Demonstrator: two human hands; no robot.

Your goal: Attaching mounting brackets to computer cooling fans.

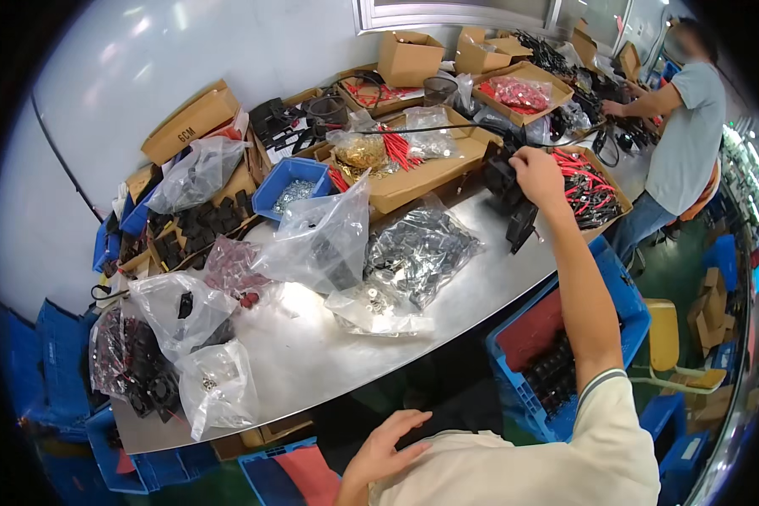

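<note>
1. Gripping a black plastic assembly [506, 190] with the right hand [537, 177], fingers closed over its upper part; at two o'clock in the head view, near the far right end of the metal bench [312, 367].
2. Long axis running steeply from about half past eleven down to half past five; narrower lower end pointing toward half past five, bulkier end up by the hand.
3. Partly hidden behind the fingers at the top; black on black, so hard to make out in detail. Cannot tell whether touching the bench or just above it, nor whether joined to the thin black cable [430, 129] stretching toward nine o'clock.
4. At six o'clock, well apart from the assembly: left hand [388, 451], fingers loosely spread, thumb away from them; forearm cut off by the lower edge.
5. Just beside the assembly, toward three o'clock: red and black leads [589, 190], partly covered by the right hand and forearm.
6. Toward eight o'clock from the assembly: clear bag of dark parts [422, 253], contents blurred by creased film.
7. At four o'clock: blue crate [637, 312], partly hidden behind the right forearm.
</note>
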